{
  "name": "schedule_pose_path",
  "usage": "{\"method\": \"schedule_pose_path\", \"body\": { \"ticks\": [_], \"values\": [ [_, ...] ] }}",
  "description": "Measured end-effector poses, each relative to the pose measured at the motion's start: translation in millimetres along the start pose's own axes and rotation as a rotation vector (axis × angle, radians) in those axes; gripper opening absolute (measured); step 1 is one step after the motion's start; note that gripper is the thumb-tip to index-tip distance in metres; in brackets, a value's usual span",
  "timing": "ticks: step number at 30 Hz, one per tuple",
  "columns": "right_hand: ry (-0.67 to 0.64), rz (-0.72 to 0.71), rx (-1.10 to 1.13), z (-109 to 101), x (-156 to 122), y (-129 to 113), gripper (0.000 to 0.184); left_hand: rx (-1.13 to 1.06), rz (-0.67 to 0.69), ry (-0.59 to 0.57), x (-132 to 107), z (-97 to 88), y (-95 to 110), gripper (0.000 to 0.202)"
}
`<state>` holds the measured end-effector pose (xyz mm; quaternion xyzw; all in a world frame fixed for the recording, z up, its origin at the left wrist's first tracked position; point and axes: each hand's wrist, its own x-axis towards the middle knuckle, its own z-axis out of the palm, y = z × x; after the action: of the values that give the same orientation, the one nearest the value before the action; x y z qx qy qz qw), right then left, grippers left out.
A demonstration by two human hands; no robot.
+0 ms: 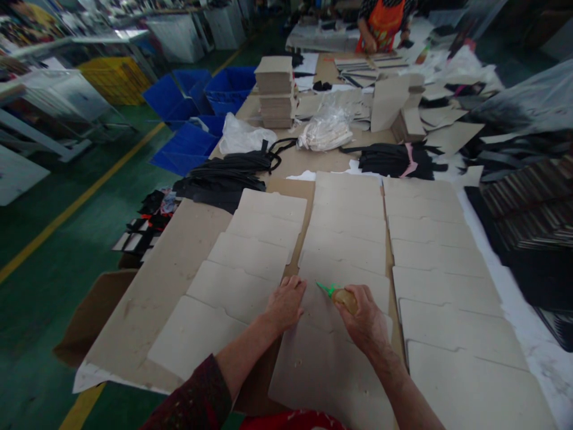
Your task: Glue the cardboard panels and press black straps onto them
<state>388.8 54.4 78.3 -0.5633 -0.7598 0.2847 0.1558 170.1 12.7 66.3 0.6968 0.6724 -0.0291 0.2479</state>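
Three columns of overlapping beige cardboard sheets cover the near table, with a left column (215, 298), a middle column (331, 370) and a right column (461, 334). My right hand (364, 319) is closed round a squeeze bottle (345, 300) of yellowish-brown stuff, probably glue. Its green nozzle points down and to the left, close over a sheet in the middle column. My left hand (287, 303) lies on the left edge of the middle column, fingers stretched out and holding nothing. Small dots show on the nearest middle sheet.
Black fabric straps (224, 176) and a bundle of black strips (396, 160) lie beyond the sheets. Farther back are a stack of cardboard (275, 92) and a clear plastic bag (326, 128). Blue bins (188, 143) stand left. A person in an orange apron (382, 27) works opposite.
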Motion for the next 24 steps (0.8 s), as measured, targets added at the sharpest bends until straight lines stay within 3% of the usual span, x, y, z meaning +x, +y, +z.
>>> {"method": "schedule_pose_path", "body": {
  "ticks": [10, 14, 16, 18, 21, 24],
  "values": [
    [0.035, 0.013, 0.202, 21, 10, 5, 0.027, -0.015, -0.001, 0.017, 2, 6.2, -2, 0.061],
    [0.159, 0.262, 0.634, 27, 20, 7, 0.044, -0.012, -0.001, 0.037, 2, 11.1, -5, 0.065],
    [0.260, 0.434, 0.840, 22, 24, 14, 0.055, -0.012, 0.004, 0.052, 3, 11.1, -6, 0.066],
    [0.362, 0.536, 0.930, 10, 27, 27, 0.063, -0.021, 0.002, 0.095, 6, 8.2, -6, 0.053],
    [0.470, 0.563, 0.902, -12, 29, 53, 0.067, -0.056, 0.004, 0.207, 23, 0.9, -5, 0.021],
    [0.503, 0.567, 0.806, -31, 29, 78, 0.068, -0.096, 0.039, 0.299, 58, -3.2, -9, 0.027]
  ]
}}
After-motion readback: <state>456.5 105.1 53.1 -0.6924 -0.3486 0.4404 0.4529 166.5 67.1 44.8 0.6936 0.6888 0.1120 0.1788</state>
